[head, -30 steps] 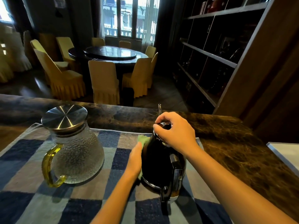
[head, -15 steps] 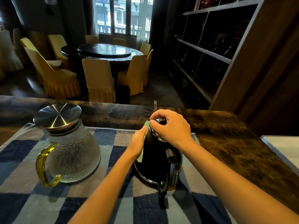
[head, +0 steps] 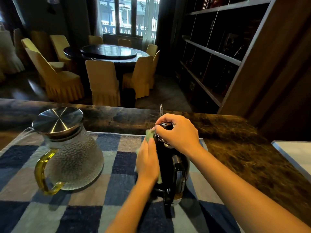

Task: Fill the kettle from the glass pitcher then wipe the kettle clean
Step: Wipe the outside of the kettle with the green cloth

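Head cam looking down at a blue and grey checked mat point(head: 84, 216) spread over the near part of a dark marble counter point(head: 244, 157), with both bare forearms coming in from the bottom edge. Sitting upright on the mat, right of centre, is the black kettle point(head: 165, 157), its handle point(head: 180, 172) turned toward the camera. Left hand point(head: 148, 162) is flat against the kettle's left side, fingers pretty much straight, pressing a green cloth point(head: 149, 136) onto it; bits of the cloth poke out above the fingertips and below the palm. Right hand point(head: 178, 133) is on top of the kettle with fingers curled round the lid area, gripping it from above.

Off to the left on the same mat, well apart from the kettle, stands the glass pitcher point(head: 74, 157). It has textured glass, a yellowish handle point(head: 42, 169) facing the camera, and a shiny metal lid point(head: 58, 119) sitting on top. Can't tell how much water is in it.

Just behind the right hand a thin clear rod point(head: 161, 110) sticks up, can't make out what it belongs to. Far right there's the corner of a pale surface point(head: 296, 153).

Past the counter is a dim dining room: a round dark table point(head: 109, 52) ringed by yellow covered chairs point(head: 102, 81), dark shelves point(head: 210, 51) along the right wall, and a bright window point(head: 127, 14) at the back
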